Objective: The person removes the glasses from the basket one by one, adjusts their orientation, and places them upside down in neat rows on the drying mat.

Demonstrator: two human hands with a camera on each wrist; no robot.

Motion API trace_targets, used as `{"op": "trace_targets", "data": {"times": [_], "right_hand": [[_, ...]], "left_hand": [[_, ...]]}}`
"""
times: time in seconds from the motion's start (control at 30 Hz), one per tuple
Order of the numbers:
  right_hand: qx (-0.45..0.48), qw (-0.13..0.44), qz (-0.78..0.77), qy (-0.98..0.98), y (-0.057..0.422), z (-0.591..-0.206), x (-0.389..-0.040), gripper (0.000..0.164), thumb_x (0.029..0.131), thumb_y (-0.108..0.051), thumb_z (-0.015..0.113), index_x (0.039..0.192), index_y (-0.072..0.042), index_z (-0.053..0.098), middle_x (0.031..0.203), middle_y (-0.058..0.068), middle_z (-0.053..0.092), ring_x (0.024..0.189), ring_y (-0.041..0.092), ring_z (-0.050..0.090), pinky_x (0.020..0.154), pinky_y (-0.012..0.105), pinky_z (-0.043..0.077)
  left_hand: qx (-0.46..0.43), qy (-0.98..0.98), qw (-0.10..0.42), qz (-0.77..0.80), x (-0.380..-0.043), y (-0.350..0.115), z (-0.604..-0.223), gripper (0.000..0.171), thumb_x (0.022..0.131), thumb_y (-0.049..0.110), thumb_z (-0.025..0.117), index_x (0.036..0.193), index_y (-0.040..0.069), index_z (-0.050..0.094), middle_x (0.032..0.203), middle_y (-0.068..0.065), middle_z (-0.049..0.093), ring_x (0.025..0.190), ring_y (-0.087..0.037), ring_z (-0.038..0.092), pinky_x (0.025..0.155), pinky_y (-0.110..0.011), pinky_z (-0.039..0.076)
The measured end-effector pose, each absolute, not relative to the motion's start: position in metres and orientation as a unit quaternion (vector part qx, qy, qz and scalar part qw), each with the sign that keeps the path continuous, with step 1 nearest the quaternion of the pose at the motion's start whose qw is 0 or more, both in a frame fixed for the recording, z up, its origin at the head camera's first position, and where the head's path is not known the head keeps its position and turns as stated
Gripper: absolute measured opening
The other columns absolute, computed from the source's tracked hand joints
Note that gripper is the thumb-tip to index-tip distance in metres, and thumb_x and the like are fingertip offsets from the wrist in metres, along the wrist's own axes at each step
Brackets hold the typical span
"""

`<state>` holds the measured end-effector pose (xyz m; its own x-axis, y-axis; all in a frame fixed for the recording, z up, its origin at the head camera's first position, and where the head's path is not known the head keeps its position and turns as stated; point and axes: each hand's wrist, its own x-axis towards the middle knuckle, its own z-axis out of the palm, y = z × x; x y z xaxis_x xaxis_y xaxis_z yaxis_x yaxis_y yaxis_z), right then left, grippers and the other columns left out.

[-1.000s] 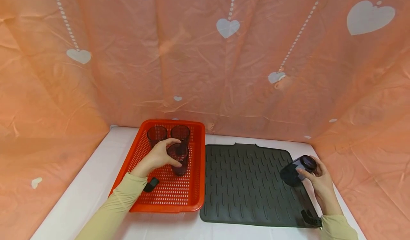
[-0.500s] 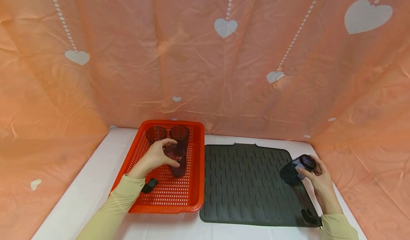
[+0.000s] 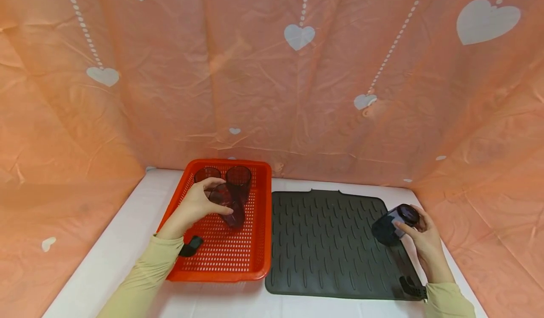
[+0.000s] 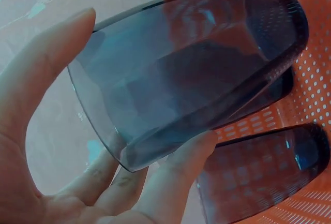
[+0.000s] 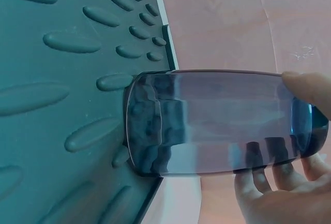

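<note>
My left hand (image 3: 196,205) grips a dark purple, see-through drinking glass (image 3: 233,210) near its rim, thumb on one side and fingers on the other. That glass tilts over the red perforated basket (image 3: 267,242), its base toward the lower right. Two more such glasses, a left one (image 3: 207,172) and a right one (image 3: 239,175), stand at the basket's far end, partly hidden. On the right, my right hand (image 3: 428,247) holds another tinted glass (image 5: 222,123) around its base end. Its mouth is down at the right edge of the dark ridged mat (image 3: 331,247).
The basket and the mat lie side by side on a white tabletop (image 3: 231,301). An orange curtain with pale hearts (image 3: 255,96) rises behind the table and along both sides. Dark straps sit at both wrists, below light green sleeves (image 3: 144,271).
My left hand has shifted left and slightly up with its glass, which has gone from near upright to tilted. The right hand and its glass stay in place.
</note>
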<state>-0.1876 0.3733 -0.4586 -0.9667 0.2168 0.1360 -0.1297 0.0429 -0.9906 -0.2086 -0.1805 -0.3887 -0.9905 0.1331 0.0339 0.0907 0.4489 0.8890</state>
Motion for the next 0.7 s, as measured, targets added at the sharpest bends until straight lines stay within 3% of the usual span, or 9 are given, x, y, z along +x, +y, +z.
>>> {"op": "trace_targets", "data": {"times": [0.3, 0.53, 0.7], "right_hand": [[-0.042, 0.121, 0.695, -0.708, 0.373, -0.457, -0.188, 0.059, 0.084, 0.008, 0.068, 0.13, -0.021, 0.046, 0.108, -0.019, 0.056, 0.095, -0.004, 0.051, 0.076, 0.007, 0.043], [-0.041, 0.118, 0.688, -0.715, 0.374, -0.458, -0.188, 0.063, 0.086, 0.007, 0.066, 0.139, -0.014, 0.039, 0.111, -0.019, 0.054, 0.096, -0.003, 0.05, 0.077, 0.006, 0.042], [-0.044, 0.115, 0.684, -0.719, 0.374, -0.458, -0.188, 0.063, 0.086, 0.006, 0.067, 0.138, -0.016, 0.039, 0.11, -0.02, 0.053, 0.097, -0.004, 0.049, 0.077, 0.006, 0.041]], "left_hand": [[0.055, 0.83, 0.01, 0.555, -0.208, -0.187, -0.381, 0.078, 0.067, 0.018, 0.089, 0.134, 0.003, 0.05, 0.133, -0.016, 0.05, 0.105, -0.032, 0.054, 0.076, -0.034, 0.049], [0.036, 0.801, 0.005, 0.598, -0.204, -0.189, -0.374, 0.078, 0.069, 0.017, 0.087, 0.135, 0.002, 0.048, 0.135, -0.015, 0.045, 0.108, -0.035, 0.05, 0.074, -0.031, 0.049], [0.017, 0.787, 0.004, 0.617, -0.2, -0.187, -0.368, 0.076, 0.072, 0.021, 0.086, 0.136, 0.004, 0.046, 0.135, -0.014, 0.043, 0.108, -0.033, 0.05, 0.077, -0.032, 0.049]]}}
